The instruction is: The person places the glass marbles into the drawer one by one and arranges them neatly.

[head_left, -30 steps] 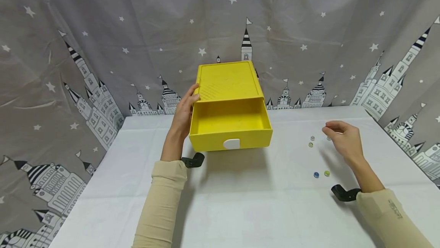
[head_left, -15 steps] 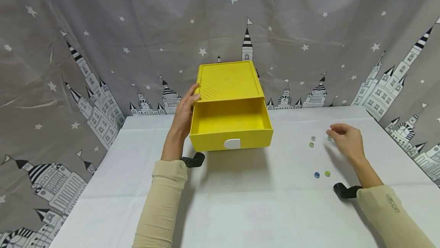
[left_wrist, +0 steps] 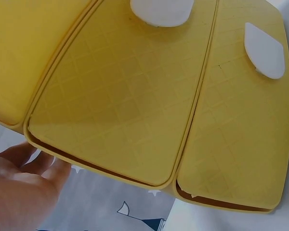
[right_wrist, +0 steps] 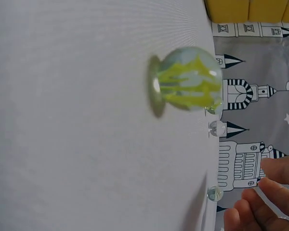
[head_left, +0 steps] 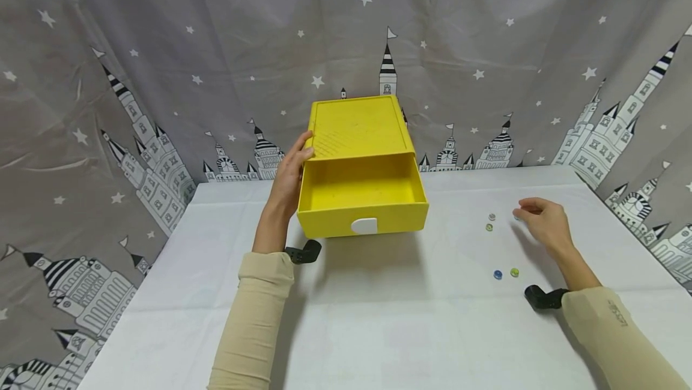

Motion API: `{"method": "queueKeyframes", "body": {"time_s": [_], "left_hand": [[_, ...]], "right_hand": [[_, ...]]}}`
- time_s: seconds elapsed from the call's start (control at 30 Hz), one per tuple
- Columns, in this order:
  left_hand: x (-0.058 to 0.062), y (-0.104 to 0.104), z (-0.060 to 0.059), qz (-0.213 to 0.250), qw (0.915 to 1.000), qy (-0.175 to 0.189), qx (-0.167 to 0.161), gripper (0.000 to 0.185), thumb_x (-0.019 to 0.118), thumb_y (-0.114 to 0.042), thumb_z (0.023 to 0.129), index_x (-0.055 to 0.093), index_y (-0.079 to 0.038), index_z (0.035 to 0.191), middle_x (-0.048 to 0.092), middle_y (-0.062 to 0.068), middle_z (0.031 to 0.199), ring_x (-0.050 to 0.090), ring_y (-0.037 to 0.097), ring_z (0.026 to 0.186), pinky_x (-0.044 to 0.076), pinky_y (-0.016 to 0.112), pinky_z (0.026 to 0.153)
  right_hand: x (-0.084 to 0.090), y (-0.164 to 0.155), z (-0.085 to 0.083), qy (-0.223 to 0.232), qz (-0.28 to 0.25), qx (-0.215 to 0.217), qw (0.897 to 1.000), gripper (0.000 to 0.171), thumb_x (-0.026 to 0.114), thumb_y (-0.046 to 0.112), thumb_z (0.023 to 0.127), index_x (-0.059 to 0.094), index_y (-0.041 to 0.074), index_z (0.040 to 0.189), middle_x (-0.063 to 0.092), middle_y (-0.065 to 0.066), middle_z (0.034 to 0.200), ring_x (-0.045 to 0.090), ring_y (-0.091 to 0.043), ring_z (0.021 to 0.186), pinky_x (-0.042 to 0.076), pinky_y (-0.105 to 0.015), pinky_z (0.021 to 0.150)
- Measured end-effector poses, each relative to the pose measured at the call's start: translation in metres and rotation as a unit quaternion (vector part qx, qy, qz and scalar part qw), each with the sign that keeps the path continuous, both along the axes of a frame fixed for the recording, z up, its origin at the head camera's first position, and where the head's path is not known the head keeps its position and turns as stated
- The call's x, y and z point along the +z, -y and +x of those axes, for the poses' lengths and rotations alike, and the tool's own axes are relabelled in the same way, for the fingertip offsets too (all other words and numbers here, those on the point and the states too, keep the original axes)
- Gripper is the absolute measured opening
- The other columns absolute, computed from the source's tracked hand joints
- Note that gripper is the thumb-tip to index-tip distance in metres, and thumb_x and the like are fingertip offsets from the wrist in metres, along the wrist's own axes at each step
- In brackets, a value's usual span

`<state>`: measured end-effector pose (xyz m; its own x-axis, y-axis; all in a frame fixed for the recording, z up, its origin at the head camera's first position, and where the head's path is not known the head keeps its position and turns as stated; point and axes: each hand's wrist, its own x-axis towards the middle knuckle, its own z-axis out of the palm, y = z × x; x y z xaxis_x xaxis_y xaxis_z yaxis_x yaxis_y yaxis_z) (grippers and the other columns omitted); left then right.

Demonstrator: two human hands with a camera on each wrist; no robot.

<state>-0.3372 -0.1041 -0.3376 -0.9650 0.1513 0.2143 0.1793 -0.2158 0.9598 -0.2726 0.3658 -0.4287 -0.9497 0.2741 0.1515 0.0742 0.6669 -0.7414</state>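
Observation:
My left hand (head_left: 288,176) rests against the left side of a yellow plastic drawer box (head_left: 359,128), its fingertips at the top edge. The upper drawer (head_left: 330,222) is pulled out, with a white tab (head_left: 364,226) on its front. In the left wrist view, the fingers (left_wrist: 55,171) lie along the box's side. My right hand (head_left: 547,222) hovers over the table at the right, its fingertips close to a clear marble (right_wrist: 215,193). Thumb and fingers are loosely bent toward each other, with nothing visible between them.
On the white table (head_left: 367,330), a blue marble (head_left: 498,274) and a yellow-green marble (head_left: 515,272) lie nearer me. A clear marble (head_left: 492,217) and a greenish marble (head_left: 489,227) sit farther back. A grey castle-print curtain (head_left: 259,35) hangs behind the table.
My right hand has shifted slightly right and lower, staying by the clear marble. The left hand and the drawer box have stayed in place.

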Motion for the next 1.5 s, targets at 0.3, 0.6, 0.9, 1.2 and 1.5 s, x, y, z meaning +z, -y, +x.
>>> {"method": "queueKeyframes", "body": {"time_s": [0.3,0.6,0.9,1.2,1.5], "left_hand": [[-0.002,0.001,0.001,-0.003,1.0,-0.001,0.003,0.057,0.046,-0.024,0.101,0.032,-0.021,0.156,0.028,0.001,0.158,0.04,0.022,0.133,0.032,0.043,0.111],[-0.002,0.0,0.0,-0.001,1.0,-0.007,0.002,0.056,0.046,-0.024,0.101,0.033,-0.021,0.155,0.031,0.002,0.157,0.04,0.022,0.133,0.032,0.044,0.111],[-0.003,-0.001,0.0,0.003,1.0,-0.006,0.001,0.056,0.046,-0.024,0.102,0.032,-0.02,0.156,0.03,0.002,0.157,0.041,0.021,0.132,0.033,0.042,0.111],[-0.002,-0.002,0.0,0.003,0.9999,-0.007,0.008,0.056,0.046,-0.024,0.102,0.033,-0.02,0.156,0.031,0.002,0.157,0.042,0.021,0.129,0.033,0.042,0.111],[-0.003,-0.002,0.0,0.003,0.9999,-0.009,0.004,0.056,0.045,-0.023,0.102,0.032,-0.02,0.156,0.032,0.003,0.156,0.042,0.022,0.129,0.033,0.043,0.111]], "right_hand": [[-0.014,-0.012,-0.007,0.036,0.03,0.008,0.999,0.042,0.06,0.013,0.095,0.055,-0.015,0.126,0.058,-0.031,0.108,0.054,-0.038,0.093,0.043,-0.032,0.069],[-0.02,-0.017,-0.009,0.034,0.047,0.024,0.998,0.041,0.06,0.011,0.092,0.056,-0.016,0.122,0.058,-0.036,0.113,0.056,-0.046,0.098,0.045,-0.042,0.075],[-0.026,-0.017,-0.014,0.055,0.035,0.008,0.998,0.038,0.059,0.009,0.093,0.057,-0.015,0.122,0.056,-0.035,0.118,0.053,-0.047,0.106,0.045,-0.055,0.088],[-0.028,-0.017,-0.013,0.06,0.029,0.006,0.998,0.033,0.061,0.008,0.093,0.059,-0.015,0.116,0.057,-0.035,0.115,0.054,-0.047,0.103,0.045,-0.055,0.086],[-0.028,-0.017,-0.011,0.059,0.03,0.004,0.998,0.031,0.061,0.009,0.093,0.061,-0.014,0.114,0.058,-0.034,0.115,0.054,-0.047,0.104,0.044,-0.055,0.087]]}}
